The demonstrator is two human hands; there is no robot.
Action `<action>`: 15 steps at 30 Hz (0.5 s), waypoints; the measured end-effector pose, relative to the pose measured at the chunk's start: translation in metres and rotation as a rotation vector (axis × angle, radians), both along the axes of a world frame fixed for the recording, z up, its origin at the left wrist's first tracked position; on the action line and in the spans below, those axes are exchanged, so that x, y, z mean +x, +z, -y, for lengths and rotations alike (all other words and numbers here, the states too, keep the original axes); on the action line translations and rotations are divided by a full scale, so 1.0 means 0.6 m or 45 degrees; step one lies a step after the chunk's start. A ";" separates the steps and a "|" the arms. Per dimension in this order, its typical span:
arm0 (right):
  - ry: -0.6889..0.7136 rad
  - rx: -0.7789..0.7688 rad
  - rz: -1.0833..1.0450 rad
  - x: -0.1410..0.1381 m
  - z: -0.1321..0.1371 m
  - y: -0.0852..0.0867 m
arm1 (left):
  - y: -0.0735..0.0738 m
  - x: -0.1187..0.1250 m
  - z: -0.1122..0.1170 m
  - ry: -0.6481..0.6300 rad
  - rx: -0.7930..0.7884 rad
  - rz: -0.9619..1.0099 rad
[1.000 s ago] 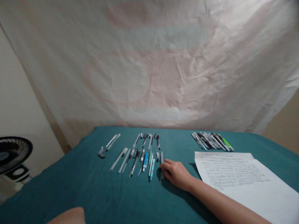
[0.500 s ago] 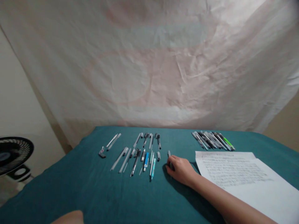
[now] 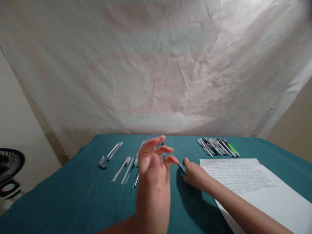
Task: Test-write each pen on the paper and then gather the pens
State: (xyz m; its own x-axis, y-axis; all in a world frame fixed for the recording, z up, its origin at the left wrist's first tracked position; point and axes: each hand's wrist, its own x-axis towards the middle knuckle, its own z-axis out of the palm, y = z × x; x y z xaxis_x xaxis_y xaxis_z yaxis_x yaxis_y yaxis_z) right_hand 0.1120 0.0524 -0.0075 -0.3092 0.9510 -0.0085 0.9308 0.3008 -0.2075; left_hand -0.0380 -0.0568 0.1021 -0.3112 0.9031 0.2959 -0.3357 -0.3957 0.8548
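Observation:
My right hand [image 3: 197, 174] is closed on a slim pen [image 3: 181, 168], held low above the cloth at the paper's left corner. My left hand [image 3: 154, 180] rises in the middle of the view with its fingers bent and apart. One of its fingertips comes close to the pen's far end; whether they touch I cannot tell. Behind the left hand, most of the pens in the middle are hidden. Several clear pen parts [image 3: 121, 169] still show to its left.
A green cloth [image 3: 80, 195] covers the table. Written paper [image 3: 273, 198] lies at right, with a row of pens [image 3: 217, 147] behind it. At far left are two clear tubes [image 3: 115, 151], a small dark-and-clear piece [image 3: 102, 163] and a fan [image 3: 11, 165]. A pale sheet [image 3: 170, 81] hangs behind.
My left hand has come up from the lower left edge to the middle, covering several pens. My right hand has moved slightly right, lifting the pen at a slant.

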 end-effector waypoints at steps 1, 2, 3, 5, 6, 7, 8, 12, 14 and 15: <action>-0.002 0.009 -0.005 0.002 -0.003 -0.003 | -0.010 0.014 -0.015 -0.070 -0.068 -0.003; -0.002 0.017 -0.026 0.004 -0.007 -0.006 | -0.028 0.028 -0.031 -0.151 -0.164 -0.013; -0.005 0.019 -0.066 0.006 -0.011 -0.009 | -0.052 0.040 -0.047 -0.230 -0.279 -0.025; -0.023 -0.007 -0.195 0.010 -0.021 -0.010 | -0.110 0.058 -0.073 -0.324 -0.504 -0.027; -0.026 -0.031 -0.282 0.012 -0.025 -0.007 | -0.138 0.063 -0.083 -0.343 -0.570 -0.019; -0.020 -0.054 -0.379 0.013 -0.029 -0.004 | -0.163 0.065 -0.091 -0.336 -0.600 -0.009; -0.005 -0.075 -0.480 0.013 -0.031 0.001 | -0.183 0.066 -0.097 -0.331 -0.604 -0.003; 0.097 -0.255 -0.901 0.006 -0.028 0.022 | -0.211 0.060 -0.105 -0.456 -0.516 0.083; 0.079 -0.419 -1.093 0.001 -0.024 0.027 | -0.207 0.056 -0.104 -0.565 -0.483 0.127; 0.062 -0.492 -1.171 -0.002 -0.022 0.028 | -0.205 0.055 -0.103 -0.601 -0.466 0.138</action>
